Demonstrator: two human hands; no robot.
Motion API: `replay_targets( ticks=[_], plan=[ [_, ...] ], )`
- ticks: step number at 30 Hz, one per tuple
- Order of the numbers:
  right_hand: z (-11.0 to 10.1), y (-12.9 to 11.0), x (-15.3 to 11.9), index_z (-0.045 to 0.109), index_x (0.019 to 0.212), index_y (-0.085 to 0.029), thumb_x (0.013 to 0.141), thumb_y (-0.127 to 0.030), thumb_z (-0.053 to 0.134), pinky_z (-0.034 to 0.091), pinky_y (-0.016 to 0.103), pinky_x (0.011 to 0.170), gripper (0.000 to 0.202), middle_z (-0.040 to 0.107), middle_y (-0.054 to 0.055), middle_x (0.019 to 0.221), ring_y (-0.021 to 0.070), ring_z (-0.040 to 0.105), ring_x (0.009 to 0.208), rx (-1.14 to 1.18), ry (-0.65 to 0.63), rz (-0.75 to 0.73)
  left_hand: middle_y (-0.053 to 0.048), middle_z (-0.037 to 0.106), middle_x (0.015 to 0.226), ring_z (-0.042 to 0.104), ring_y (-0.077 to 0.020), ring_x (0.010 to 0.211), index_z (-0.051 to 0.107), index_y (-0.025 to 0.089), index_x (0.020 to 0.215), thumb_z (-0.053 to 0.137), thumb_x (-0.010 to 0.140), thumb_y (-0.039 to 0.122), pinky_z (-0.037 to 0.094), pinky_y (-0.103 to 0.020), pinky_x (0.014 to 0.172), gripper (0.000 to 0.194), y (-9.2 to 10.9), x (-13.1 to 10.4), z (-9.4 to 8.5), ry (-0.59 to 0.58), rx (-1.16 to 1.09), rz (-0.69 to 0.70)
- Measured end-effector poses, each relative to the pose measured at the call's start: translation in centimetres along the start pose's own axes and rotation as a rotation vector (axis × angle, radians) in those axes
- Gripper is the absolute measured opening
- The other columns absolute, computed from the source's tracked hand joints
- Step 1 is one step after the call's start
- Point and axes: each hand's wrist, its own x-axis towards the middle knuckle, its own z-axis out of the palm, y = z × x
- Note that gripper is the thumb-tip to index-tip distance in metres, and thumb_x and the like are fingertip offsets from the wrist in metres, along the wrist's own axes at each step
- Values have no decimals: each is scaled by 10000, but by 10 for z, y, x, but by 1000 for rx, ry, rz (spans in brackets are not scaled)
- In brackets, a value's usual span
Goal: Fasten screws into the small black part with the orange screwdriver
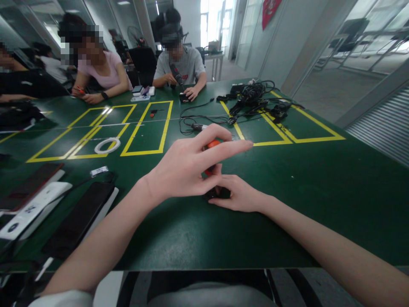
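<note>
My left hand (188, 164) is curled round a screwdriver with an orange-and-black handle (213, 144). Its index finger stretches out to the right, and the shaft is hidden behind the fingers. Just below, my right hand (241, 194) grips a small black case (219, 193) against the green table (319, 204). The screwdriver stands roughly upright above that case. Whether its tip touches the case cannot be seen, since my fingers cover the spot.
Phones (79, 217) and a white power strip (35, 209) lie at left. Behind them is a white ring (107, 146). Tangled black cables (252, 98) are heaped at back right. Across the table, a person in grey (193, 64) works with a power screwdriver (177, 74); others sit further left.
</note>
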Motion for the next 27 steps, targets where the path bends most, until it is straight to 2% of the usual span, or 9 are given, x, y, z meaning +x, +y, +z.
replay_targets(
  ticks=[4, 7, 12, 16, 21, 27],
  plan=[
    [-1, 0, 0, 691, 981, -187, 904, -337, 735, 514, 313, 713, 175, 711, 43, 846, 199, 659, 747, -20, -10, 12, -67, 602, 1245, 639, -131, 932, 504, 284, 1475, 544, 926, 191, 569, -228, 720, 558, 0, -1, 0, -5, -16, -3],
    [0, 0, 0, 694, 1023, -185, 909, -325, 731, 519, 321, 728, 185, 719, 50, 872, 207, 670, 769, -2, -13, 4, -75, 599, 1252, 642, -146, 966, 506, 277, 1480, 549, 927, 212, 568, -232, 721, 558, 1, 0, -1, -7, -34, 3],
    [0, 1, 0, 693, 1006, -174, 889, -314, 755, 489, 295, 665, 192, 688, 33, 807, 190, 638, 711, -15, 9, -13, -60, 600, 1260, 644, -133, 983, 490, 294, 1495, 530, 939, 169, 571, -222, 742, 571, 1, 0, -2, -5, -32, -10],
    [0, 1, 0, 691, 1040, -190, 896, -313, 748, 511, 306, 709, 198, 709, 35, 853, 193, 655, 748, -2, -4, 2, -65, 615, 1249, 647, -156, 1014, 506, 279, 1485, 541, 927, 210, 572, -232, 731, 563, 1, 0, -2, 0, -51, -5],
    [1, 2, 0, 695, 1039, -182, 885, -307, 757, 502, 299, 671, 208, 697, 33, 815, 187, 640, 703, 10, 22, -21, -58, 620, 1255, 653, -149, 1043, 502, 284, 1487, 517, 928, 142, 572, -230, 762, 577, 1, 1, -2, 1, -24, -16],
    [0, 1, 0, 694, 1046, -193, 893, -311, 750, 510, 303, 691, 202, 694, 26, 819, 191, 650, 723, -2, 10, -11, -65, 614, 1261, 654, -156, 1022, 486, 292, 1513, 522, 906, 151, 579, -242, 770, 624, 0, 0, -1, 15, -20, -5]
  ],
)
